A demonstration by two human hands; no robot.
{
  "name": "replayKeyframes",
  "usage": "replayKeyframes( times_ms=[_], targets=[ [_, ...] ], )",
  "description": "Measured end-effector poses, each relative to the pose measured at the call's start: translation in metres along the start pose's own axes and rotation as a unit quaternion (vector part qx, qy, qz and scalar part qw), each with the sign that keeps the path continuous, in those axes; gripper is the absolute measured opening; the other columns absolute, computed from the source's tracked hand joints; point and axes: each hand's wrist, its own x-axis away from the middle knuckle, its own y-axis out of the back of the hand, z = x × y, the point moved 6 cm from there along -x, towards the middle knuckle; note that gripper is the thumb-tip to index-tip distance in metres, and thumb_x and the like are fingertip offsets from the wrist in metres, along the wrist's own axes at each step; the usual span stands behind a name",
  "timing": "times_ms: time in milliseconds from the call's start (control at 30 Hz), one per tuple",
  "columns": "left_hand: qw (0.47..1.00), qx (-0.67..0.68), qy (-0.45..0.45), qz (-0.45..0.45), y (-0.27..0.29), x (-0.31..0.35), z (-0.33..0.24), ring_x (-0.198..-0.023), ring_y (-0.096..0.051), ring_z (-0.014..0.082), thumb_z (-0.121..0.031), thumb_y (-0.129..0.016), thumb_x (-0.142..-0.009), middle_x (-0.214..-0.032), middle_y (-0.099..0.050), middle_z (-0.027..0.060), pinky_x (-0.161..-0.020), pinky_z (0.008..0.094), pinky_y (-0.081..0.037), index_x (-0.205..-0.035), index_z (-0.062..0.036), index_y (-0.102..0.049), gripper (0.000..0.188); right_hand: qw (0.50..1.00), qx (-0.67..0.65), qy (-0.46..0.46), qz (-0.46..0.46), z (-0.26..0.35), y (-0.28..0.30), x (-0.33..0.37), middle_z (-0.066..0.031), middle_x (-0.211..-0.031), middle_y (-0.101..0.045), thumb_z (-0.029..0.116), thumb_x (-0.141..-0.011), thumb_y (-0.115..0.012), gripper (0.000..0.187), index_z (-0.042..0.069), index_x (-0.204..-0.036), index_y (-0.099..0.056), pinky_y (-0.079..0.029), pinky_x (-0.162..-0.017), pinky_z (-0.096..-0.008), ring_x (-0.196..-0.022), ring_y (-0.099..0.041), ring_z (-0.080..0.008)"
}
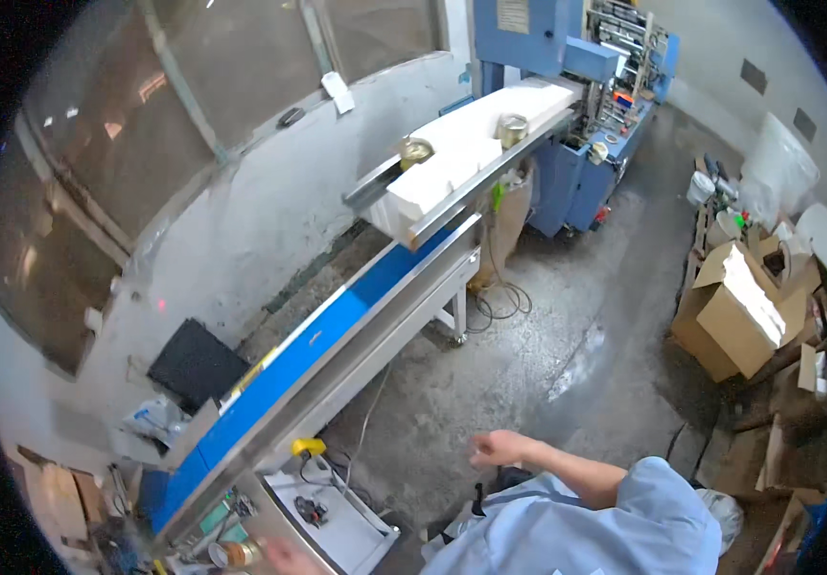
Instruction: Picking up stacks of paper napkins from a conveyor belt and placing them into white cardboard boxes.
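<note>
Conveyor [284, 369] with a blue belt slopes down toward the lower left, and beside its low end, at the bottom of the view, a round tan roll [231, 554] sits among small clutter. The person's left hand [287, 556] is just to the right of that roll, blurred by motion; I cannot tell whether its fingers are apart or together, or whether they touch the roll. The right hand [497, 448] hangs over the floor [538, 383], well apart from the roll and to its upper right, fingers loosely curled; I cannot tell whether they close on anything small. Between the hands stands a white cart [367, 529], a dark object [312, 511] lying toward its left edge and a yellow device [308, 447] at its far edge. Above the belt's high end, a chute [476, 196] runs out from a blue machine [567, 182], bearing white sheets [471, 126], with one metal cylinder [416, 151] near its left edge and another [511, 129] near its right edge
</note>
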Motion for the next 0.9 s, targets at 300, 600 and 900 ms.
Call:
replayKeyframes(
  times_ms=[300, 600, 900],
  targets=[
    [0.883, 0.263, 0.259, 0.290, -0.343, 0.072, -0.196, -0.064, -0.060, 0.0128, -0.014, -0.069, -0.087, -0.082, -0.063, 0.0065, -0.055, 0.0240, -0.048, -0.118, -0.0014, -0.056, 0.036, 0.979, -0.135, -0.067, -0.135, -0.106, 0.183, 0.005, -0.0196, -0.103, -0.069, 0.051, -0.085, -0.064, 0.069, 0.001, -0.130, -0.052, -0.052, -0.083, -0.0408, -0.095, -0.066, -0.0344],
    [0.764, 0.377, 0.363, 0.377, -0.556, -0.008, -0.255, -0.094, -0.063, 0.0201, -0.046, -0.066, -0.089, -0.105, -0.063, 0.0073, -0.077, 0.0341, -0.051, -0.113, -0.0081, -0.057, 0.045, 0.980, -0.092, -0.111, -0.134, -0.163, 0.290, -0.053, -0.0154, -0.112, -0.068, 0.045, -0.089, -0.064, 0.065, 0.004, -0.136, -0.047, -0.051, -0.088, -0.0358, -0.100, -0.065, -0.0247],
    [0.763, 0.311, 0.366, 0.432, -0.705, -0.097, -0.298, -0.139, -0.028, 0.0388, -0.063, -0.062, -0.083, -0.150, -0.025, 0.0283, -0.109, 0.0507, -0.031, -0.147, 0.0056, -0.019, 0.103, 0.875, -0.147, 0.052, -0.459, -0.123, 0.590, -0.150, -0.0150, -0.097, -0.070, 0.028, -0.087, -0.070, 0.037, -0.001, -0.110, -0.066, -0.053, -0.076, -0.0324, -0.086, -0.066, -0.0168]
  ],
)
